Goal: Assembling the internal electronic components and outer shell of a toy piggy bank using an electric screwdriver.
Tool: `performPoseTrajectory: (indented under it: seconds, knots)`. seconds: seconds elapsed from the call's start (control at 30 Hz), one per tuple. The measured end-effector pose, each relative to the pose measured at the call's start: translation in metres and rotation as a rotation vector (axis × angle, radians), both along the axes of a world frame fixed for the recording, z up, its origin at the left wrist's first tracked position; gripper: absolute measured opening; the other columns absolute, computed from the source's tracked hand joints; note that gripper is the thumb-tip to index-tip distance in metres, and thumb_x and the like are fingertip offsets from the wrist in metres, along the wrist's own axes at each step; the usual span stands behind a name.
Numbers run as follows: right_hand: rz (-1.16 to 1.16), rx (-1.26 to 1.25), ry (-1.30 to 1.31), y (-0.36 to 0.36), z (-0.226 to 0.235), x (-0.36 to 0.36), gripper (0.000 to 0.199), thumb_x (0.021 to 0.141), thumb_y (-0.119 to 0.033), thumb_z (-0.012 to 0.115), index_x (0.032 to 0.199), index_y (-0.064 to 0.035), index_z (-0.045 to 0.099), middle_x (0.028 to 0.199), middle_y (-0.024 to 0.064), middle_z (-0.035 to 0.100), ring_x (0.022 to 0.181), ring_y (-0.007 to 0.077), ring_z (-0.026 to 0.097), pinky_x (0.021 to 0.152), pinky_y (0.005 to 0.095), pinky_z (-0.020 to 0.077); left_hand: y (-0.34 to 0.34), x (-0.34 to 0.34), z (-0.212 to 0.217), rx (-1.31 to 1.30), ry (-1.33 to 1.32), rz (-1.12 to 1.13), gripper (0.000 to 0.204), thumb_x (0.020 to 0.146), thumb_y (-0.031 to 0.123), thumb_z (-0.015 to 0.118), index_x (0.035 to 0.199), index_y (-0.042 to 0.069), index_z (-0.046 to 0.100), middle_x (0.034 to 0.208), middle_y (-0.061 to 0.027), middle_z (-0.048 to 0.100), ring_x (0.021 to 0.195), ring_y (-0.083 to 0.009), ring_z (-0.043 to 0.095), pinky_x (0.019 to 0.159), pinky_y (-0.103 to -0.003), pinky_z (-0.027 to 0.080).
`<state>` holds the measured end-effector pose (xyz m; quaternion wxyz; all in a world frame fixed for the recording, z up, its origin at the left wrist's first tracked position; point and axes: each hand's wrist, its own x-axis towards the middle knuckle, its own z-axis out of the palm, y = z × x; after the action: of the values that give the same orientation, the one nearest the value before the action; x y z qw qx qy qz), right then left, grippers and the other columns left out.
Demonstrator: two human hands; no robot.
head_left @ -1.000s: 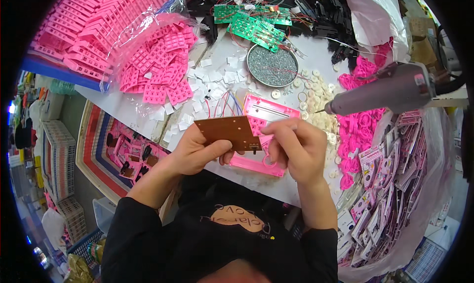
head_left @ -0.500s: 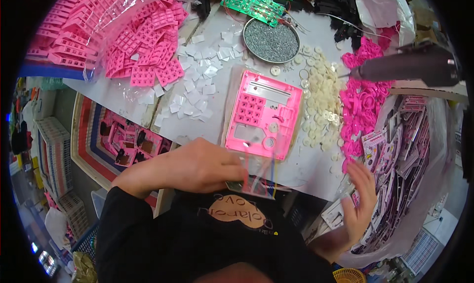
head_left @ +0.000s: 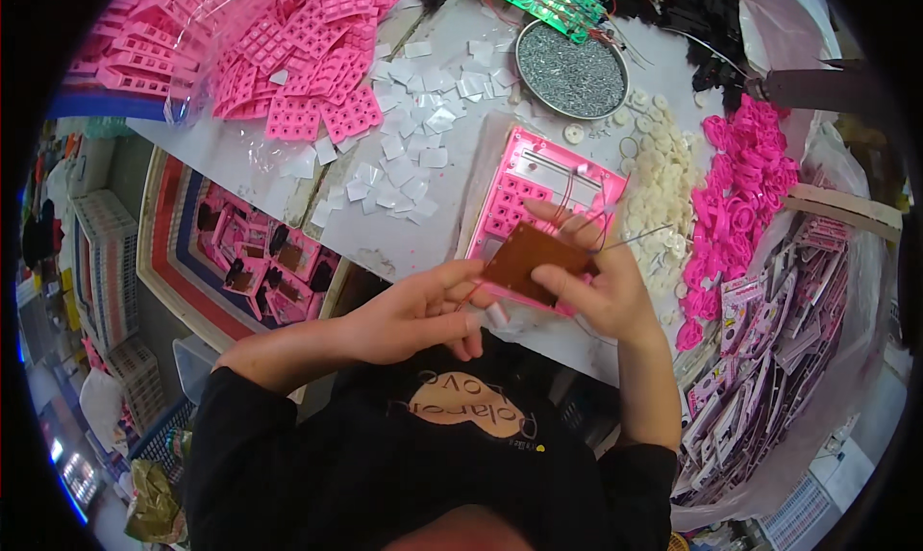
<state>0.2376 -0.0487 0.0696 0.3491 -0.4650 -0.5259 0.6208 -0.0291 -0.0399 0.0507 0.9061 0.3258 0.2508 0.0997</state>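
Note:
In my right hand [head_left: 615, 287] is a brown circuit board [head_left: 529, 267], its plain side up, gripped between thumb and fingers. Thin wires trail from the board. My left hand [head_left: 428, 311] is at the board's left edge, thumb and index finger apart. A red wire and a small pale cylindrical piece [head_left: 497, 313] show by its fingertips; I cannot tell whether they are touched. Beneath the board lies an open pink plastic case [head_left: 596, 178], partly covered by the board and my right hand. A pink keypad [head_left: 510, 200] sits inside the case.
Pink keypads [head_left: 327, 32] are heaped at the far left, beside scattered white squares [head_left: 413, 118]. A round tin of screws [head_left: 572, 70] stands behind the case, near green circuit boards [head_left: 548, 3]. Pale discs [head_left: 659, 166], pink rings [head_left: 735, 195] and a bag of printed parts [head_left: 769, 359] fill the right.
My right hand has come in from the right and now grips the brown board over the case. My left hand has spread its fingers. The view has shifted slightly.

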Motion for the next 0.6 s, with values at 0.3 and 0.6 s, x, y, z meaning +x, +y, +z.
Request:
performPoseTrajectory:
  seconds: [0.3,0.6]
  knots:
    - [-0.007,0.027,-0.311,0.038,-0.014,-0.002,0.042,0.088,-0.008,0.071,0.127,-0.0037,0.059,0.096,0.0157,0.074,0.082,0.0228,0.074,0.074,0.0326,0.0565,-0.014,-0.004,0.01,0.206,0.107,0.096,0.085,0.1,0.004,0.059,0.164,0.01,0.002,0.148,-0.0176,0.045,0.121,-0.0202,0.057,0.111,-0.038,0.042]
    - [0.044,0.237,-1.077,0.049,0.015,-0.02,0.065,0.077,-0.019,0.084,0.13,0.0021,0.052,0.092,0.0184,0.071,0.083,0.0359,0.07,0.068,0.0428,0.0537,0.019,-0.003,0.023,1.46,0.526,0.008,0.068,0.076,0.015,0.084,0.137,0.0,0.056,0.128,-0.0192,0.059,0.114,-0.0362,0.06,0.093,-0.042,0.052]
